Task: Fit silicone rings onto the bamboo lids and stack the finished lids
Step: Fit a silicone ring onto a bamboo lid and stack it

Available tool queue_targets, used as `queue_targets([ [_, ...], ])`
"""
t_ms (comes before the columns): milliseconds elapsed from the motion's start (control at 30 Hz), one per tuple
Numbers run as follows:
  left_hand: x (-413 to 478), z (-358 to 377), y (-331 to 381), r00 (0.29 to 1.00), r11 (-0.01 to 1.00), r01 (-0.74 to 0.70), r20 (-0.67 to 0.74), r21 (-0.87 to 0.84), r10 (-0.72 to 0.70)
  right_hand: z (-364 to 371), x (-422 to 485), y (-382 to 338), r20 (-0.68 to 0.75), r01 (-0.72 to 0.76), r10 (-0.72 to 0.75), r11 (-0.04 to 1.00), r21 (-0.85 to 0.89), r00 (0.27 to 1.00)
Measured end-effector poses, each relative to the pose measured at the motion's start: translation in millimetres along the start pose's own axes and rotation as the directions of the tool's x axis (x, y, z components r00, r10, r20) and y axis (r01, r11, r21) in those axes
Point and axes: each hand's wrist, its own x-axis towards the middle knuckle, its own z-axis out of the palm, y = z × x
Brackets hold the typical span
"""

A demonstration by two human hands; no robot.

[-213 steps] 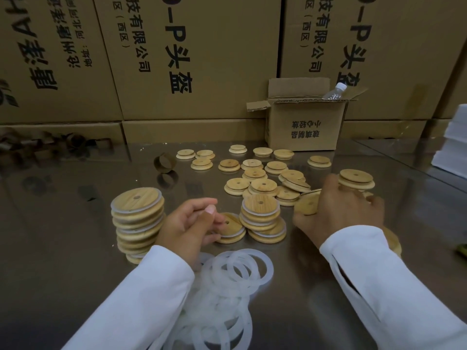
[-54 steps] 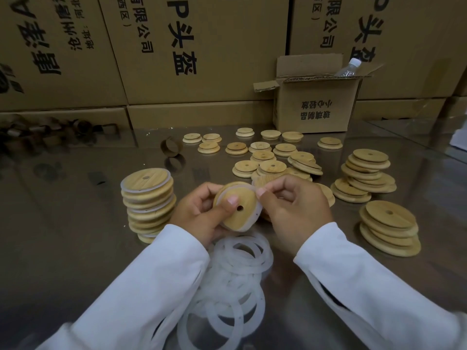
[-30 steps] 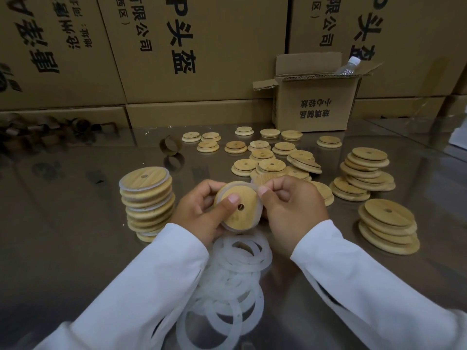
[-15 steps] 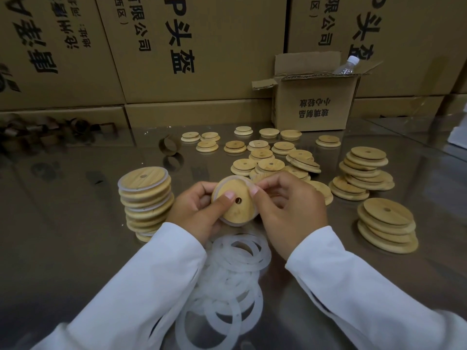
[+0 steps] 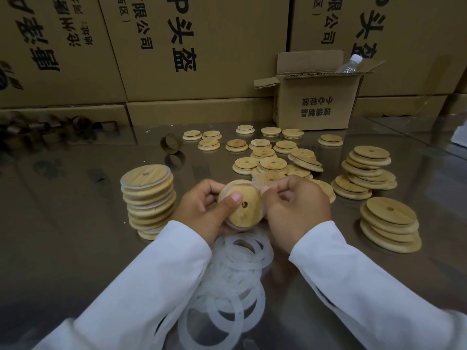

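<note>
Both hands (image 5: 252, 210) around a ringed bamboo lid (image 5: 241, 207) above loose silicone rings (image 5: 235, 274)

We log this as a warehouse or packing workshop. Stacked shipping cartons (image 5: 214, 59) printed with Chinese text wall off the far side of a shiny metal worktop (image 5: 63, 236). A small open box (image 5: 316, 104) stands against them. Bamboo lids (image 5: 273, 164) lie on the worktop by the dozen, loose and in stacks, with a heap of silicone rings (image 5: 222, 276) nearest us. We wear white work sleeves (image 5: 141, 286).
</note>
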Motion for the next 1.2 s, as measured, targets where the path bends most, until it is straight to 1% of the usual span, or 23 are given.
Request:
queue_targets([
  [100,0,-1,0,1.0,0.999,-0.011,-0.009,0.038,0.012,2,3,1,0.015,-0.064,0.063,0.996,0.066,0.998],
  [200,0,-1,1,1.0,0.999,-0.008,-0.008,0.043,0.009,4,5,4,0.043,-0.135,0.129,0.974,0.179,0.991],
  [267,0,-3,1,1.0,0.999,-0.01,-0.008,0.047,0.01,3,6,4,0.057,-0.134,0.124,0.97,0.202,0.991],
  [333,1,-4,1,1.0,0.999,-0.009,-0.019,0.046,0.01,1,6,4,0.081,-0.079,0.065,0.979,0.186,0.995],
  [433,1,-4,1,1.0,0.999,-0.017,-0.024,0.048,0.018,0,0,2,0.09,0.072,-0.084,0.989,0.125,0.992],
  [533,-1,-2,2,0.998,0.997,-0.052,0.033,0.052,0.05,-2,-5,2,0.07,0.285,-0.284,0.958,-0.013,0.956],
  [600,-3,-2,2,0.996,0.996,-0.071,0.064,0.063,0.067,-3,-5,0,0.093,0.346,-0.339,0.935,-0.079,0.936],
  [667,-3,-3,1,0.992,0.991,-0.103,0.084,0.087,0.095,-4,-5,0,0.098,0.34,-0.332,0.937,-0.08,0.938],
  [700,-2,-4,1,0.99,0.988,-0.117,0.095,0.1,0.108,-3,-4,1,0.089,0.32,-0.315,0.946,-0.052,0.945],
  [767,-1,-5,-1,0.985,0.982,-0.14,0.12,0.124,0.125,-3,-3,1,0.068,0.244,-0.247,0.968,0.048,0.967],
  [833,-1,-5,-1,0.981,0.98,-0.149,0.141,0.134,0.13,-3,-1,0,0.078,0.15,-0.162,0.979,0.139,0.984],
  [933,0,-5,-1,0.983,0.986,-0.132,0.142,0.103,0.117,-5,3,-1,0.115,0.085,-0.107,0.98,0.177,0.988],
  [1033,0,-4,-1,0.989,0.993,-0.094,0.123,0.07,0.085,-5,2,-1,0.117,0.108,-0.128,0.981,0.158,0.985],
  [1200,-1,-2,2,0.997,0.999,-0.038,0.071,0.016,0.036,-2,-7,-1,0.041,0.285,-0.284,0.957,-0.043,0.958],
])
